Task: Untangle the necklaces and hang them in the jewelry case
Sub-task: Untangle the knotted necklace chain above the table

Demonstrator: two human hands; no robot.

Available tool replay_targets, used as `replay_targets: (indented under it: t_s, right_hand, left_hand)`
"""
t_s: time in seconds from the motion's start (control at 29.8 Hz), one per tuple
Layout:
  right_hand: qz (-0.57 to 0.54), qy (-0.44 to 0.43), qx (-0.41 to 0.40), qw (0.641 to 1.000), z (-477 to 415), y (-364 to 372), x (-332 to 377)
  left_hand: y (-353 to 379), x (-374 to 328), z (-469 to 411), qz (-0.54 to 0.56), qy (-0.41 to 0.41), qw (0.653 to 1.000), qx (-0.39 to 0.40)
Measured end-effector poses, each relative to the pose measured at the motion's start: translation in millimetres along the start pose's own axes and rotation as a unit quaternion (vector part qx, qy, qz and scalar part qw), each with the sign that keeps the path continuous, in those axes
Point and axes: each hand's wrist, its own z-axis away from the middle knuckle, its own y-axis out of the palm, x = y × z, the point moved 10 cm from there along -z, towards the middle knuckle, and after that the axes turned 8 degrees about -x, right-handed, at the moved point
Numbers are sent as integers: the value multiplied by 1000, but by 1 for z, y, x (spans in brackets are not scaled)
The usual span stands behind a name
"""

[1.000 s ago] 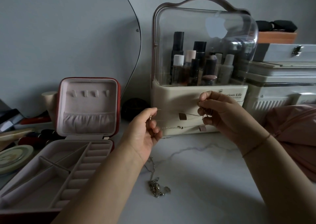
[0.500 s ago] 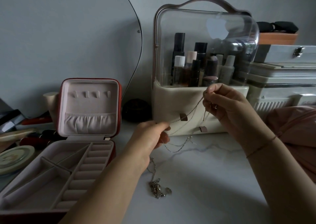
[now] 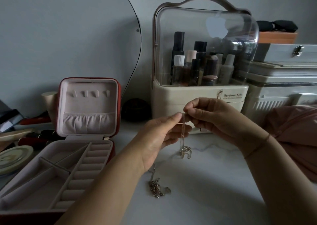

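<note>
The held necklace point(image 3: 182, 133) hangs as a doubled strand from a point where both hands meet, above the middle of the tabletop point(image 3: 214, 190); its lower end gathers in a small bunch that touches or nearly touches the surface. The left hand point(image 3: 159, 137) pinches the top of the chain between thumb and forefinger. The right hand point(image 3: 211, 118) pinches the same spot from the other side, remaining fingers curled. Bringing both ends together lets the chain fall straight under its own weight, which in my judgement exposes any remaining knot.

A second necklace point(image 3: 157, 188) lies in a tangled heap nearer the front edge, below the left wrist, untouched.

The jewelry case point(image 3: 89, 121) stands open toward the left edge, lid upright. The four hooks point(image 3: 89, 93) in the lid are bare; nothing is hung yet. The cosmetics organiser point(image 3: 202, 70) stands along the back edge, behind the hands.
</note>
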Motion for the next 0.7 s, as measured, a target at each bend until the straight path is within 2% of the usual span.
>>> replay_targets:
  t_s: [0.2, 0.37, 0.7]
  right_hand:
    - [41, 20, -1, 999, -1, 4, -6]
    - [63, 39, -20, 997, -2, 0, -13]
    - [51, 40, -4, 998, 0, 2, -13]
  left_hand:
    - [-6, 3, 1, 3, -9, 999, -31]
    - [-2, 7, 3, 3, -31, 999, -24]
    - [1, 5, 6, -4, -37, 999, -4]
